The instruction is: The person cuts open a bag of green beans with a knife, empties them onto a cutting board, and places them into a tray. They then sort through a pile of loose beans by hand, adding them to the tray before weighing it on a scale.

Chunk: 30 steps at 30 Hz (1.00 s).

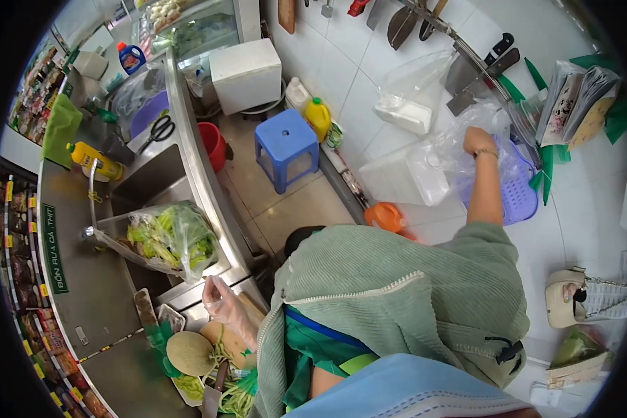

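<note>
My left hand [228,311], in a clear plastic glove, is near the sink's front edge with its fingers curled together; whether something small is between them is hidden. A clear bag of leafy greens [167,237] lies over the sink just beyond it. A melon [190,353], a cutting board [233,341] and a knife [214,393] are beside it. My bare right hand [479,141] reaches out to the right, its fingers closed on a clear plastic bag [455,150] hanging by the wall, next to a purple basket [519,188].
A blue stool [285,143] and a red bucket [212,146] stand on the floor. Scissors [158,132] and a yellow bottle [94,161] are by the sink [139,177]. Knives [501,52] hang on a wall rack. An orange container [384,217] is near the wall.
</note>
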Available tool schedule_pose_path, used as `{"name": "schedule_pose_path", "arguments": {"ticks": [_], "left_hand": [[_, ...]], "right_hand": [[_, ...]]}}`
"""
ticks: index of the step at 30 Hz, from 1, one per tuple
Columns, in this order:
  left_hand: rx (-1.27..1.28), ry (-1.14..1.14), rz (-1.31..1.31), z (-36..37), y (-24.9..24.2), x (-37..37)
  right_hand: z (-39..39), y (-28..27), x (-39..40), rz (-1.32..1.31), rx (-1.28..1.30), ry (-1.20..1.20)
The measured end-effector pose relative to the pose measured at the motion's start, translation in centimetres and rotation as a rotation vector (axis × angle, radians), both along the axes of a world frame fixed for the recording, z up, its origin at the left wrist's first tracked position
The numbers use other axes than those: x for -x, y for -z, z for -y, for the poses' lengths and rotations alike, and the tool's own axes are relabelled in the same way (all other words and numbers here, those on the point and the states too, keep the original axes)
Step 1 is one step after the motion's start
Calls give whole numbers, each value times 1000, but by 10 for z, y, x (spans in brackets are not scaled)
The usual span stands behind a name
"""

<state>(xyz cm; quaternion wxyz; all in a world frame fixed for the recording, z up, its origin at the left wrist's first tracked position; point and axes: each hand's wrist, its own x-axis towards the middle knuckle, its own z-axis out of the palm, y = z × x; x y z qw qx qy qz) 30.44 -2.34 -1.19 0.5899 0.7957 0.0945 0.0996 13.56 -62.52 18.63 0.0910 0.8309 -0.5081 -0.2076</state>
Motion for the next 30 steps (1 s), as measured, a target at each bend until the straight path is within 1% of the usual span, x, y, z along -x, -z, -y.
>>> {"name": "schedule_pose_path", "arguments": {"ticks": [2,3,4,6,7,8,11,17,21,23,27,30], "left_hand": [[85,-27,-76,1,-10,2],[63,-31,-77,-3,-9,3],[61,-19,-92,-6,-9,4],[48,8,-119,-13,-14,6],[16,-24,-140,-13,-18,9],[38,-40,-133,-15,-18,11],[116,-91,-132,-14,-12,19],[178,-105,-159,-12,-6,27],[183,-92,-140,-7,-6,22],[224,-80,-126,-7,2,18],[220,-33,-120,0,1,13],[223,-11,-130,7,-8,10]], "right_hand": [[66,76,13,-83,-90,-29],[87,104,14,-121,-136,-45],[106,130,17,-80,-172,-11],[125,166,16,4,-248,60],[132,183,23,27,-266,40],[136,196,27,40,-286,40],[135,214,22,41,-294,28],[122,219,12,63,-290,-15],[106,213,15,95,-289,-55],[100,204,19,118,-279,-77],[84,166,23,186,-239,-148],[72,119,27,265,-159,-244]]}}
